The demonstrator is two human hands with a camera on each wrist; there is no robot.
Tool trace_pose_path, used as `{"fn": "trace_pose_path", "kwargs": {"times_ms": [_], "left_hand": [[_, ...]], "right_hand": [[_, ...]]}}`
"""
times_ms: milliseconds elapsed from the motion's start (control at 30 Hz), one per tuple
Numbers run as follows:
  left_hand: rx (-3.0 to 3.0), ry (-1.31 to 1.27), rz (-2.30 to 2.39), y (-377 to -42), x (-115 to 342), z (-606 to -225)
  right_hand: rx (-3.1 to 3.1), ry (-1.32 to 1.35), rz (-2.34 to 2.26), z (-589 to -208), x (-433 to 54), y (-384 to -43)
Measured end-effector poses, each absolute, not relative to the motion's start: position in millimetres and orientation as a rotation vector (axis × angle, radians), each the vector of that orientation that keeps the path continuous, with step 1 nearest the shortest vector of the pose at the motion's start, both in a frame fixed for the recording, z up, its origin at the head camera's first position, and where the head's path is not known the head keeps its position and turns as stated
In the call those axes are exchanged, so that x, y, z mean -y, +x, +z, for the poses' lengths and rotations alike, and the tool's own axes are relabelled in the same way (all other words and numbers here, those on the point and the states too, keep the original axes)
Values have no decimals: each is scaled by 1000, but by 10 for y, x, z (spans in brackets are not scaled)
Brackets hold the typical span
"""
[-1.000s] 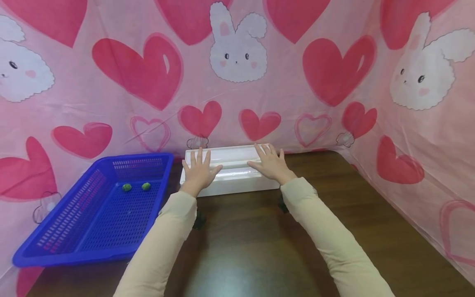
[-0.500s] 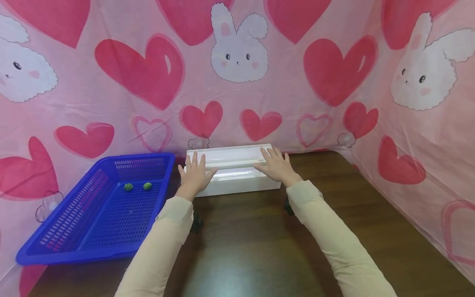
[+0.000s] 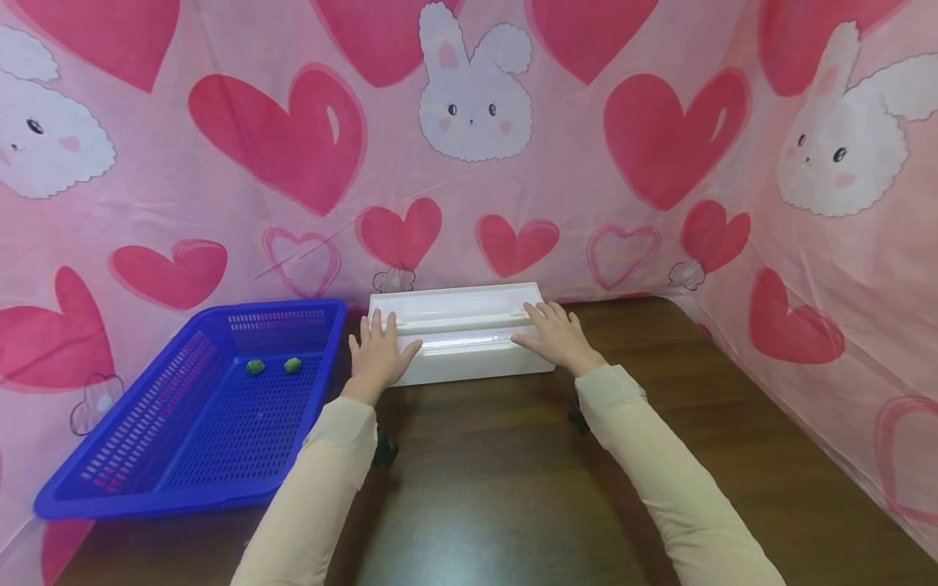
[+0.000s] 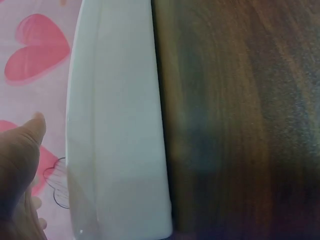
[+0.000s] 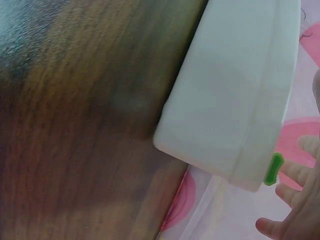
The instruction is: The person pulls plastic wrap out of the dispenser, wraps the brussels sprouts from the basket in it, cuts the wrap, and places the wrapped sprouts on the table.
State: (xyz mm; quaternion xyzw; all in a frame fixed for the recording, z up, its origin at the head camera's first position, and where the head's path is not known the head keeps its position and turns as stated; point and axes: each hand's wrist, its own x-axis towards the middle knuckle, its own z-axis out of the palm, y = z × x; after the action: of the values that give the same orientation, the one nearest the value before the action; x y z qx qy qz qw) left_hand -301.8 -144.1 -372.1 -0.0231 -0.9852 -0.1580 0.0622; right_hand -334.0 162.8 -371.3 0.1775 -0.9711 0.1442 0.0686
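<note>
A long white box [image 3: 469, 368] stands at the back of the table, with a pale bar [image 3: 469, 323] running lengthwise across its top. Over the box's left end is my left hand [image 3: 377, 356], fingers spread and straight. My right hand [image 3: 563, 338] is spread likewise at the right end, its fingertips overlapping the bar's end in the head view. Neither hand grips anything. In the left wrist view the thumb [image 4: 22, 152] shows beside the box's long wall [image 4: 120, 125]. A small green tab [image 5: 273, 169] sticks out at the box's corner in the right wrist view, near the fingers.
To the left stands a blue perforated basket [image 3: 154, 509] holding two small green balls [image 3: 255, 366]. The brown wooden table [image 3: 484, 488] stretches in front of the box. A pink cloth [image 3: 469, 183] with hearts and rabbits hangs behind and along the right side.
Both hands have drawn apart a little and come slightly nearer to me, fingers still spread. More of the box's top shows between them. The box and basket stay in place.
</note>
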Motion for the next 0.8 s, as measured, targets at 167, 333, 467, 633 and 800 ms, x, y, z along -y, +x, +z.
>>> {"fn": "trace_pose_path", "kwargs": {"times_ms": [167,333,467,633,800], "left_hand": [[2932,-33,-542,-2997,1482,-3784],[2889,-15,-583,-2974,1518,-3860],[2846,-23,-596,-2952,1534,-3891],[2817,-24,-588,-2925,1537,-3911],[2775,-18,-606,-2907,1532,-3946]], "right_hand": [[2880,553,465,-3763,-1660,-3345],[2862,562,490,-3829,-1693,-3335],[2815,580,527,-3876,-1732,-3334],[2762,602,564,-3927,-1790,-3346],[2713,636,620,-3975,-1823,-3353]]}}
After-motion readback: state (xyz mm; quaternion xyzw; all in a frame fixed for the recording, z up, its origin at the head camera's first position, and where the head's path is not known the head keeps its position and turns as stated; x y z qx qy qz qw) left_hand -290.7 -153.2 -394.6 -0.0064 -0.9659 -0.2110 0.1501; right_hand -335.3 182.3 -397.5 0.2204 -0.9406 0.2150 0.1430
